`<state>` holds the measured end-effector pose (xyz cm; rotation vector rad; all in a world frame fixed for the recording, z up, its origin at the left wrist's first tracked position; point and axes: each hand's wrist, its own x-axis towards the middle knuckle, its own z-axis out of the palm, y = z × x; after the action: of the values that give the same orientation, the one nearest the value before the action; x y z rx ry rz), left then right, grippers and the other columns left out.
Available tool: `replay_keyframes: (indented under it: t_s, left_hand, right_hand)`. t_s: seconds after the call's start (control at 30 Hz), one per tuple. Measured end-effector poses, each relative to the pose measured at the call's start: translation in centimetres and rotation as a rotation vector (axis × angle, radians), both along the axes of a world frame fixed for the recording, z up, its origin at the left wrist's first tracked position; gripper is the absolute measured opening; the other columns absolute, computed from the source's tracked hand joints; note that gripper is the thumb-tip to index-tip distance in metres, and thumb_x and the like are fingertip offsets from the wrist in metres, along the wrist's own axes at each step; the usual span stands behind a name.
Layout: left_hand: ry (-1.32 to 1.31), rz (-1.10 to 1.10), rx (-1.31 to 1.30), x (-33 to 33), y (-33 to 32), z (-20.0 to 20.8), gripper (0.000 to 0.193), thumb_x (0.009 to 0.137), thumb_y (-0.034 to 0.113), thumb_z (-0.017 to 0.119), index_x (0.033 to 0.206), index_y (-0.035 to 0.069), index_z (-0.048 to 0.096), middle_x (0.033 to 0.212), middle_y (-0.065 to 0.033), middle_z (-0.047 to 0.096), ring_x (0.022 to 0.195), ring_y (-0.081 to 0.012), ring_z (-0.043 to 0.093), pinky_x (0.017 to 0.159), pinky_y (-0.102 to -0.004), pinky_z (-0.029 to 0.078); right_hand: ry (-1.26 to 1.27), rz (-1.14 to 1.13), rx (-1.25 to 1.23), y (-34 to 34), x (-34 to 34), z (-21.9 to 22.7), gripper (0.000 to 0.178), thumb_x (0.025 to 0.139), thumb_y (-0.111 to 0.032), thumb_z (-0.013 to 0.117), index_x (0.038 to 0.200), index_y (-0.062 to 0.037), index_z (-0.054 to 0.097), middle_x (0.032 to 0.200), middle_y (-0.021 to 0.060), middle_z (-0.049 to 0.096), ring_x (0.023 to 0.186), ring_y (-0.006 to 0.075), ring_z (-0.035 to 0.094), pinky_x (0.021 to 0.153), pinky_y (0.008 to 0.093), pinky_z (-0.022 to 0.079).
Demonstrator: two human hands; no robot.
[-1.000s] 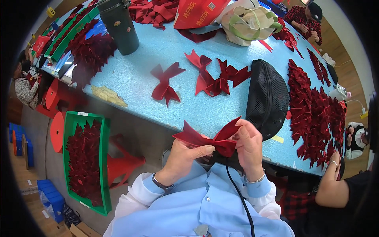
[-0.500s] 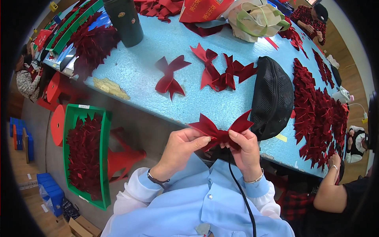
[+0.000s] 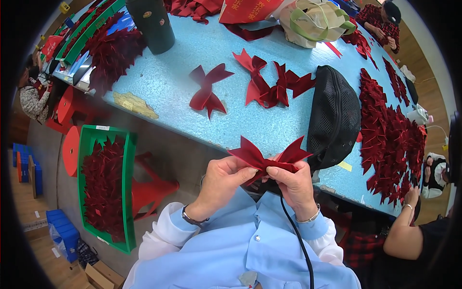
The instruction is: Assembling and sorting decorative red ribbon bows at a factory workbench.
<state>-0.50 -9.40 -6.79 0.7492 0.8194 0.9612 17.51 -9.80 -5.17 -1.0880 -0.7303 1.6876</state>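
Observation:
Between my two hands, just off the table's near edge, is a dark red velvet ribbon bow (image 3: 272,161), its two pointed tails spread up and outward. My left hand (image 3: 222,182) pinches its left side between thumb and fingers. With thumb and fingers my right hand (image 3: 294,182) grips it close to the centre knot; the fingertips behind the bow are hidden. Farther up on the blue table (image 3: 168,86) lies a single red bow (image 3: 209,90). To its right are several more bows (image 3: 269,84), touching one another.
A black mesh pouch (image 3: 333,118) sits right of my hands. Heaped red bows (image 3: 387,135) cover the right side, beside a co-worker's arm (image 3: 402,236). A green crate (image 3: 129,192) of bows stands lower left, near a red stool (image 3: 154,190). A dark tumbler (image 3: 153,26) and cloth bag (image 3: 313,24) stand beyond.
My right thumb has shifted left, toward the knot of the bow. The bow's right loop now shows above my right fingers. My left hand keeps its pinch.

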Motion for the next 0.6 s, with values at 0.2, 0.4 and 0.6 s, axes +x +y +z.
replay_keyframes:
  t_s: [0.2,0.4,0.6]
  left_hand:
    - [-0.125,0.067,-0.088,1.0,-0.2,-0.8,0.02,0.086,0.003,0.058,0.104,-0.004,0.061,0.096,-0.0101,0.065,0.085,-0.0121,0.061,0.078,-0.0245,0.048]
    - [-0.274,-0.04,-0.284,1.2,0.2,-0.4,0.02,0.088,0.007,0.056,0.105,-0.005,0.06,0.097,-0.01,0.064,0.088,-0.0145,0.061,0.079,-0.0265,0.048]
    - [-0.31,-0.199,-0.239,0.6,0.9,0.0,0.022,0.09,0.011,0.054,0.104,-0.004,0.059,0.099,-0.0093,0.063,0.084,-0.0147,0.06,0.078,-0.0287,0.048]
  right_hand:
    - [0.066,-0.055,-0.014,0.0,-0.2,-0.5,0.018,0.073,-0.002,0.069,0.086,0.0032,0.058,0.086,0.0116,0.061,0.079,0.0198,0.062,0.068,0.03,0.052]
    - [0.061,0.0,0.163,-0.5,0.6,-1.7,0.016,0.071,-0.002,0.07,0.081,0.0009,0.058,0.085,0.0116,0.06,0.076,0.018,0.059,0.069,0.0269,0.049]
    - [0.13,0.015,0.175,-0.5,0.9,-1.6,0.017,0.071,0.001,0.071,0.083,-0.0003,0.059,0.088,0.0094,0.062,0.081,0.0175,0.059,0.073,0.0288,0.049]
